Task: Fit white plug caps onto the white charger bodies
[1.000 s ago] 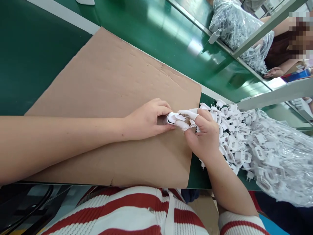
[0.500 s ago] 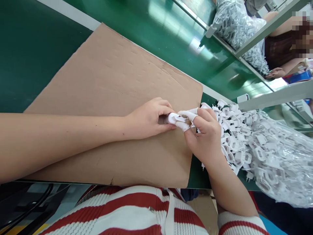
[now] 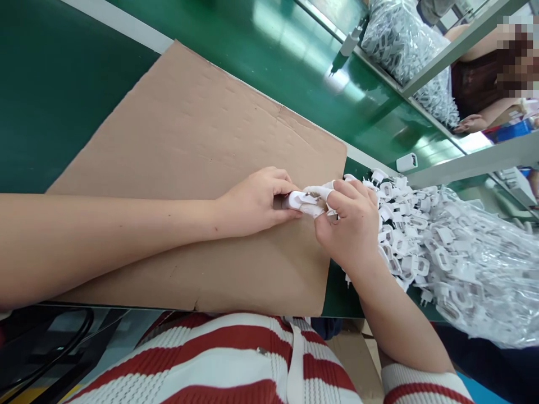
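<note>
Over the brown cardboard sheet (image 3: 202, 129), a white plastic plug charger casing (image 3: 298, 200) is held between my two hands. My left hand (image 3: 256, 202) grips its left end, with the thumb on the near side and the fingers on the far side. White finger covers are on the thumb and fingers of my right hand (image 3: 351, 224), which pinch the casing's right end. Something small and metallic shows at those fingertips, perhaps the plug pins. The fingers hide much of the casing. Just right of my right hand lies a heap of white plug parts (image 3: 396, 224).
A clear plastic bag (image 3: 497, 269) of similar parts lies at the right. Beyond the cardboard runs a shiny green belt (image 3: 295, 67) with a white charger (image 3: 407, 162) on it. Metal posts (image 3: 471, 163) stand at the right. Across the belt, a person's hand (image 3: 471, 123) is near another bag (image 3: 404, 50).
My right hand's fingers have curled in closer around the casing. My left hand keeps its grip. White chargers on the belt have shifted left, and the view has shifted slightly.
</note>
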`<state>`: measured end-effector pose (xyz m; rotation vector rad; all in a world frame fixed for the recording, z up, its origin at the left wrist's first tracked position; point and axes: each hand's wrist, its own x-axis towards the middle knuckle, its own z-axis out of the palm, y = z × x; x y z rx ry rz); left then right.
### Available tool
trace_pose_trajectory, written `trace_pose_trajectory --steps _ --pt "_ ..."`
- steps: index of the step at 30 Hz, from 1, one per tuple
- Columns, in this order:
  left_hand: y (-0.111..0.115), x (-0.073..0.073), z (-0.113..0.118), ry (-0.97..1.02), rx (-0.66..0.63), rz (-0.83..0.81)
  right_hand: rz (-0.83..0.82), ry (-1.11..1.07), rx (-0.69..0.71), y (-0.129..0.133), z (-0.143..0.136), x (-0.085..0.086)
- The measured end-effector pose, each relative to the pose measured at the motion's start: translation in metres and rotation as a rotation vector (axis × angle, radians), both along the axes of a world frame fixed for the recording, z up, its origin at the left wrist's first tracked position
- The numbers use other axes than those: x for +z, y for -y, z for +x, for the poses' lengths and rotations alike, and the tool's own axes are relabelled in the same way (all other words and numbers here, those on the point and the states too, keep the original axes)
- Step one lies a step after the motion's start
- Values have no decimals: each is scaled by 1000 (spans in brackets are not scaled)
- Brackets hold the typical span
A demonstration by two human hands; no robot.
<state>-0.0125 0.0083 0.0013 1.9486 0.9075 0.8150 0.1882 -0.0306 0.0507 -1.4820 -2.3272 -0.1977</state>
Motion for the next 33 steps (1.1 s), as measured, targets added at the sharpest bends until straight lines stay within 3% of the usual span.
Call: trace_pose_trajectory --steps 6,9,12,16,21,24,27,30,31,33 --pt "2 0 1 -6 7 61 -91 -190 -21 3 1 -12" --pt "5 2 2 -22 -10 85 -204 -330 20 2 20 -3" --pt "-5 8 2 -39 2 6 -190 -348 -85 5 48 15" --pt "-60 19 2 -111 241 29 -269 -91 -172 9 66 27" --pt "-161 16 -5 -257 563 160 -328 140 -188 7 51 10" --pt "-199 8 -6 -328 672 145 -324 151 -183 3 44 2" --pt "-209 3 -1 -399 797 108 -329 15 -137 2 43 1" --pt "-199 9 16 -410 919 262 -323 -269 -120 1 43 3" --pt "-194 13 26 -395 901 350 -320 -391 -120 0 44 4" --pt "-188 21 52 -356 746 460 -362 -677 -124 -3 48 6"
